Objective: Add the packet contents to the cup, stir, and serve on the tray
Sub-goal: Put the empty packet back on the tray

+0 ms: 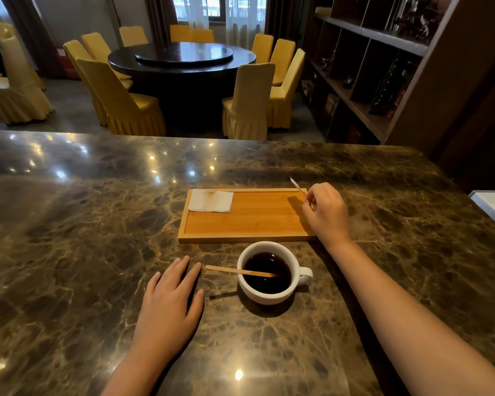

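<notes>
Two bare hands are over a dark marbled counter. The left hand lies flat and open, palm down, on the stone just left of a white cup, touching nothing else. The right hand is curled at the right end of a wooden tray, its fingers pinched on a thin packet that sticks up and away from the knuckles, above the tray's far right corner.

The cup stands on the counter just in front of the tray's near edge, not on it, with its handle turned to the right. It holds dark liquid, and a flat wooden stirrer leans in it, one end in the drink and the other jutting out over the left rim toward the left hand.

A folded white napkin lies in the tray's far left corner; the rest of the tray is bare wood.

Beyond the counter stand a round dark dining table ringed by yellow-covered chairs and a dark shelf unit along the right wall.
</notes>
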Tool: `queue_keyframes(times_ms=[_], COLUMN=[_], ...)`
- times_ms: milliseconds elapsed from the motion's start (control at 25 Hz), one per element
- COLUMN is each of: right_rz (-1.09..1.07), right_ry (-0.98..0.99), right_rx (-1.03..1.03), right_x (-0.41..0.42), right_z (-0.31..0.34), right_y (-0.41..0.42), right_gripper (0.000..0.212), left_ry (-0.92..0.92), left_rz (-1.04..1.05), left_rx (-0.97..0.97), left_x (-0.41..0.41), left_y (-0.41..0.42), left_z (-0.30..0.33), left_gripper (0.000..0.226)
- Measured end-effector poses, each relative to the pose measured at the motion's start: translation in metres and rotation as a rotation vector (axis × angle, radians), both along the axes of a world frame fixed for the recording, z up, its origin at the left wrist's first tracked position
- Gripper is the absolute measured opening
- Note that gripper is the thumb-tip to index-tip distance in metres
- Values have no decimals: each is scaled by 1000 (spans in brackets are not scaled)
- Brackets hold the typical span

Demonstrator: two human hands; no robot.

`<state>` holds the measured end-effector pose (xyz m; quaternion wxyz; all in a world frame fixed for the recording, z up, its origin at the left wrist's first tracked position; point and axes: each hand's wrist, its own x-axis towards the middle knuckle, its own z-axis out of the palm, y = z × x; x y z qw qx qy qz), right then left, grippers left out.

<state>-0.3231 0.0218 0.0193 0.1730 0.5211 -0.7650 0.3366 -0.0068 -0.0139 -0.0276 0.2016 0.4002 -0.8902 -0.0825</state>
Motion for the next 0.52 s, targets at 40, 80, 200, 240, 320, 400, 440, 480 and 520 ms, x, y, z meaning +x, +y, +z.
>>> queue_keyframes(times_ms=[40, 80, 200, 240, 320, 400, 440, 480, 520], right_rz=[13, 29, 78, 88, 82, 63, 53, 44, 38], right_ry=[57, 97, 145, 142, 118, 100, 108, 125, 139], right_rx=[64, 113, 222, 258, 320, 383, 414, 427, 422], right_x=[-2, -3, -3, -3, -5, -6, -6, -5, -4], right_z=[-1, -2, -4, -5, -5, -4, -4, -4, -4], right_y=[-3, -5, -10, -11, -14, -16, -16, -15, -14], right_gripper=[8, 6, 4, 6, 12, 20, 25, 28, 30], left_ry=[1, 3, 4, 4, 6, 8, 9, 9, 9], left_rz=[-1, -1, -1, -1, 0, 1, 1, -1, -3], left_rx=[-2, -4, -2, -2, -2, 0, 0, -1, 0], left_x=[0, 0, 0, 0, 0, 0, 0, 0, 0], left_y=[0, 0, 0, 0, -1, -1, -1, -1, -1], left_z=[0, 0, 0, 0, -1, 0, 0, 0, 0], left_gripper=[52, 52, 52, 52, 52, 53, 53, 53, 53])
